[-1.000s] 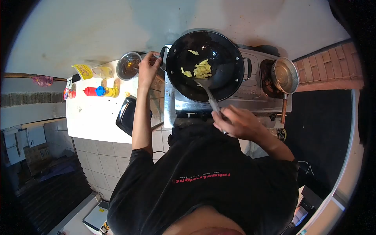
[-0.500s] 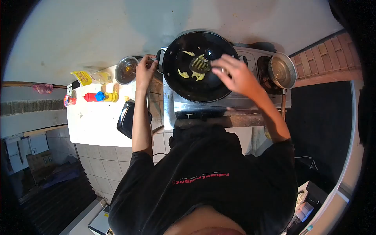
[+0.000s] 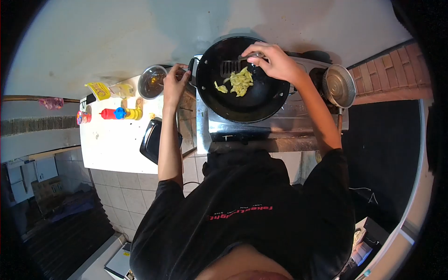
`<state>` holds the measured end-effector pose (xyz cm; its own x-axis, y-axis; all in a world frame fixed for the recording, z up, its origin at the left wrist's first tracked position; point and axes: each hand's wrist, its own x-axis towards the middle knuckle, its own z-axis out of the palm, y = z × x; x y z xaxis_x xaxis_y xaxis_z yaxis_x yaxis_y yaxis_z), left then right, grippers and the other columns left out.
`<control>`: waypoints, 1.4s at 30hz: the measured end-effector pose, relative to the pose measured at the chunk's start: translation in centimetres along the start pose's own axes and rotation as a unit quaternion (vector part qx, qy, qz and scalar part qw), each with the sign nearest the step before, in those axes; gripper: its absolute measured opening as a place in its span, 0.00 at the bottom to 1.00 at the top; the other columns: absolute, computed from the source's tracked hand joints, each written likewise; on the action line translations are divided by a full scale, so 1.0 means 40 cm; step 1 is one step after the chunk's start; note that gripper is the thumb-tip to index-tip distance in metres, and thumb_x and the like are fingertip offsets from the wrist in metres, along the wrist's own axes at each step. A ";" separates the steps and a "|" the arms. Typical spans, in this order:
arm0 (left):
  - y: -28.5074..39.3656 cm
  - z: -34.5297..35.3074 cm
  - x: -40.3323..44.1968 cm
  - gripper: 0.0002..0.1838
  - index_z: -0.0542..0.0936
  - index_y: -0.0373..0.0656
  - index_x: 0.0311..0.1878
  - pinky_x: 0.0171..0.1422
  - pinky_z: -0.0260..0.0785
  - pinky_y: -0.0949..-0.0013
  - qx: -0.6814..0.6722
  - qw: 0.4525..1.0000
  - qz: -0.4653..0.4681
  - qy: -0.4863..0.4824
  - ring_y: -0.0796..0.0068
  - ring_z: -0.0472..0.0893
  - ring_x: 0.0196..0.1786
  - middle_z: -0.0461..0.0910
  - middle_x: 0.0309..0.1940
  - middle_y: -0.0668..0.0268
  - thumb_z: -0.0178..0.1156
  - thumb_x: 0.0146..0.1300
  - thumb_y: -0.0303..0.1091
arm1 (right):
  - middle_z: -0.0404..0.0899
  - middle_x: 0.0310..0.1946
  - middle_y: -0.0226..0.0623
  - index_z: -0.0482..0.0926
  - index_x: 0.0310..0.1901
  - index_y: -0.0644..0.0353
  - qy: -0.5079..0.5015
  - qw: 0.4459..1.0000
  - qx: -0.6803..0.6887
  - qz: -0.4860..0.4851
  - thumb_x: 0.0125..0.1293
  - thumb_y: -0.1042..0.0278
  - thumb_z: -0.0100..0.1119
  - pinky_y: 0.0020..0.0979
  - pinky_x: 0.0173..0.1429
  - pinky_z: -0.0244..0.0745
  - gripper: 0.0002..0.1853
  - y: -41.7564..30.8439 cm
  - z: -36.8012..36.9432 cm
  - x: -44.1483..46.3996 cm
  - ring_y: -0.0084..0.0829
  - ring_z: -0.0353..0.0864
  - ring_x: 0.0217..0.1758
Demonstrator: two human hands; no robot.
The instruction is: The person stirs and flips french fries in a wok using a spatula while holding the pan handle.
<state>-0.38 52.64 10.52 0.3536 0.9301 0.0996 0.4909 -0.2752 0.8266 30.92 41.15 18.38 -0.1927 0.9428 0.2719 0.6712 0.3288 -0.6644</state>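
A black wok [image 3: 242,109] rests on the steel stove, with yellowish food pieces [image 3: 241,82] heaped near its middle and a smaller bit to their left. My left hand [image 3: 174,84] is closed on the wok's left handle [image 3: 192,70]. Over the right side of the wok, my right hand [image 3: 273,61] grips the handle of a slotted spatula [image 3: 230,68]. The spatula's head lies inside the wok, just above the food. My right forearm passes over the wok's right rim and hides part of it.
Left of the wok is a metal bowl [image 3: 152,82]. The white table [image 3: 109,144] holds a red bottle [image 3: 108,114], a yellow bottle with a blue cap [image 3: 128,113], a yellow packet [image 3: 98,92] and a black object [image 3: 151,140]. A pan [image 3: 339,86] sits on the stove's right side.
My right hand has moved from below the wok to above its right side, carrying the spatula to the far side of the food. The food is gathered closer together. My left hand stays at the handle.
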 end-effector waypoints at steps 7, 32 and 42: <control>-0.007 0.006 0.004 0.13 0.81 0.42 0.52 0.45 0.75 0.69 0.015 1.000 -0.006 -0.008 0.72 0.86 0.38 0.87 0.33 0.60 0.66 0.66 0.31 | 0.83 0.38 0.42 0.82 0.50 0.61 -0.014 0.998 0.061 -0.015 0.71 0.69 0.60 0.38 0.49 0.77 0.10 -0.023 -0.006 0.042 0.37 0.84 0.41; -0.006 0.010 0.003 0.12 0.82 0.40 0.51 0.45 0.76 0.68 -0.008 1.000 0.003 0.001 0.72 0.86 0.36 0.86 0.32 0.60 0.66 0.65 0.29 | 0.80 0.41 0.47 0.80 0.48 0.64 0.029 1.000 -0.008 -0.008 0.69 0.66 0.63 0.40 0.43 0.81 0.12 -0.253 0.064 -0.187 0.45 0.85 0.38; -0.014 0.013 0.006 0.12 0.82 0.42 0.51 0.45 0.76 0.67 0.000 1.000 -0.002 -0.002 0.70 0.87 0.36 0.87 0.32 0.59 0.66 0.65 0.29 | 0.79 0.46 0.45 0.80 0.51 0.61 0.041 0.992 -0.117 0.017 0.68 0.66 0.64 0.42 0.46 0.81 0.14 -0.233 0.047 -0.204 0.47 0.84 0.44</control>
<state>-0.17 52.92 9.80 0.3552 0.9300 0.0942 0.4924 -0.2719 0.8268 24.88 30.49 21.03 -0.1147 0.9420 0.3154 0.8263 0.2667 -0.4962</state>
